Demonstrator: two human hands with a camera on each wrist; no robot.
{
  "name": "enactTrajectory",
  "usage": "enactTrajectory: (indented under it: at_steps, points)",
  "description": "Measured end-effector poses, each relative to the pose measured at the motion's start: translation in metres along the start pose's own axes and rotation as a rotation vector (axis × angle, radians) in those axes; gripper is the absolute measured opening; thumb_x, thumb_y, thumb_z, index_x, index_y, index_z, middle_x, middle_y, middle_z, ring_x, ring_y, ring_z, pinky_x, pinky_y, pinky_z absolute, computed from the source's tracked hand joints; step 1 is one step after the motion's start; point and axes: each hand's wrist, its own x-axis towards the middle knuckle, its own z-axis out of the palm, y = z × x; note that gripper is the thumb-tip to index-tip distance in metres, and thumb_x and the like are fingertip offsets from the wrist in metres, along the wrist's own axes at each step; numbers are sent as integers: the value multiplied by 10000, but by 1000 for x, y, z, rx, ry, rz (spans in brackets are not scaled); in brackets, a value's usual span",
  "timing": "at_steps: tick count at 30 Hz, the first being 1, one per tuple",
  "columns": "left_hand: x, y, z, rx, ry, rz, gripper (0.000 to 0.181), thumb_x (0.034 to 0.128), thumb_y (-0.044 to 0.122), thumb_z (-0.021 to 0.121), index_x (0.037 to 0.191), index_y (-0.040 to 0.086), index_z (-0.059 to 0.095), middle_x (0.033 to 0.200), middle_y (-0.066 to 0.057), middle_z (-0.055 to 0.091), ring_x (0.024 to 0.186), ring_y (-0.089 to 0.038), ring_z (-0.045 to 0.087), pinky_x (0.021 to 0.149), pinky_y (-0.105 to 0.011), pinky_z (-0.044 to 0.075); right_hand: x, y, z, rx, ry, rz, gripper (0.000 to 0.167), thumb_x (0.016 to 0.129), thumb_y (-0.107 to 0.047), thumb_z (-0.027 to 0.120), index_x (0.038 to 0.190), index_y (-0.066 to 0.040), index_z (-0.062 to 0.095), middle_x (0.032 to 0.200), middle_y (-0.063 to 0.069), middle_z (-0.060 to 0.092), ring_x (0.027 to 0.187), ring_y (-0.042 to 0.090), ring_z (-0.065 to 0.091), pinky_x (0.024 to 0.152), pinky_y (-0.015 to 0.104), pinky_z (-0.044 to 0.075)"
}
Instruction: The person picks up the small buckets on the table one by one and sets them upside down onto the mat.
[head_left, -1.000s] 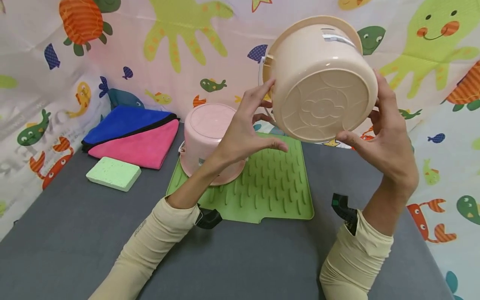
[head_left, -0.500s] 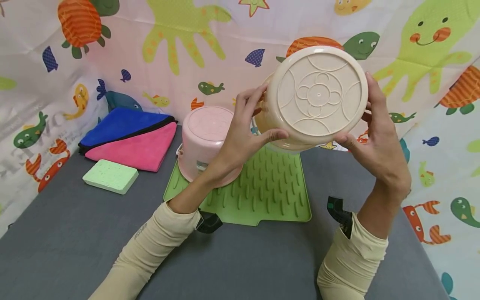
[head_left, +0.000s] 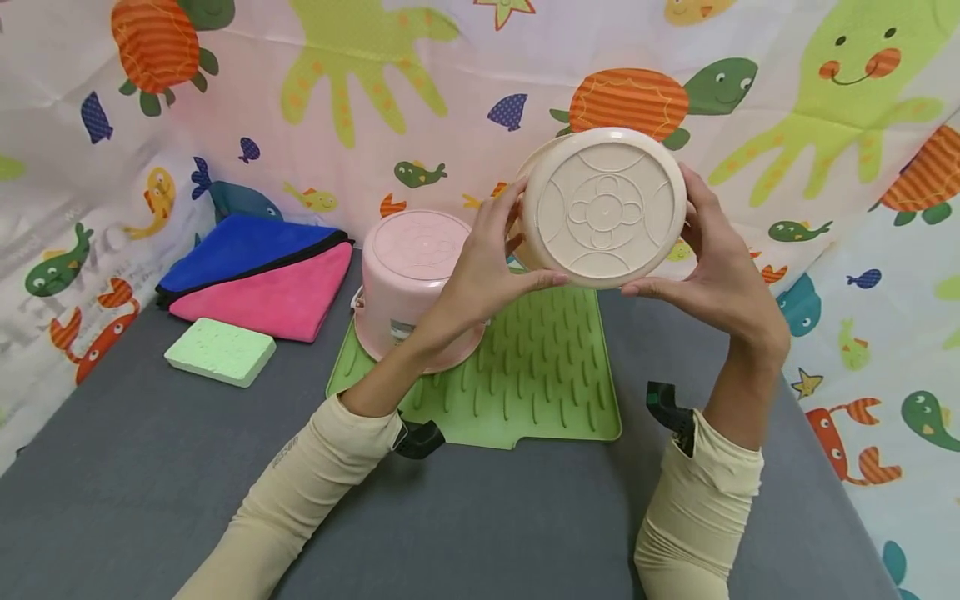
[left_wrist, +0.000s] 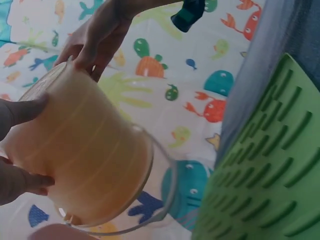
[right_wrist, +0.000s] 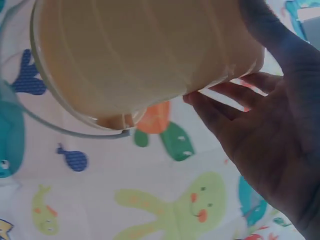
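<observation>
Between both hands a cream plastic bucket [head_left: 606,208] is held up, tipped so that its flower-patterned base faces the head camera. My left hand [head_left: 483,279] grips its left side, thumb by the lower edge of the base. On the opposite side my right hand [head_left: 723,267] holds it with thumb below and fingers behind. In the left wrist view the bucket [left_wrist: 85,150] shows its ribbed wall and a thin white handle [left_wrist: 172,185] hanging at the rim. Behind my left forearm, a pink bucket [head_left: 408,275] stands upside down on a green ridged mat [head_left: 540,375].
A green sponge [head_left: 221,352] lies on the grey table [head_left: 480,517] at the left. Behind it is a folded blue and pink cloth [head_left: 277,283]. A curtain [head_left: 337,183] printed with sea animals hangs behind and beside the table.
The cream bucket has come lower and slightly left, turning its base to face the head camera. Both hands keep holding it; the right hand has moved left with it.
</observation>
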Motion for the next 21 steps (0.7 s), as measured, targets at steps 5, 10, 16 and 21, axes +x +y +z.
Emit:
enactTrajectory:
  at_steps: [5, 10, 16, 21]
  points:
    - [2, -14, 6, 92, 21, -76, 1204, 766, 99, 940, 1678, 145, 155, 1607, -151, 280, 1469, -252, 458, 1197, -258, 439, 7, 28, 14, 73, -48, -33, 1369, 506, 274, 907, 1642, -69, 225, 1661, 96, 347, 1438, 145, 495, 1155, 169, 440]
    - [2, -23, 8, 233, -25, -199, 1127, 849, 139, 880, 1680, 150, 118, 1671, -161, 263, 1499, -314, 424, 1244, -401, 405, 6, 62, 25, 131, -101, 42, 1360, 524, 240, 923, 1620, -109, 197, 1605, 73, 352, 1401, 146, 509, 1096, 136, 474]
    - [4, -26, 2, 321, -101, -193, 1101, 885, 192, 853, 1685, 101, 103, 1692, -191, 257, 1536, -320, 374, 1282, -423, 346, 6, 72, 29, 60, -139, 173, 1315, 592, 145, 951, 1609, -192, 187, 1599, 85, 365, 1412, 285, 526, 1036, 84, 475]
    - [4, -23, -1, 350, -137, -172, 1125, 875, 197, 863, 1689, 91, 94, 1727, -174, 226, 1572, -300, 328, 1305, -408, 299, 3, 65, 24, -74, -117, 180, 1325, 545, 21, 1021, 1604, -169, 249, 1530, 100, 477, 1302, 86, 542, 1007, 53, 449]
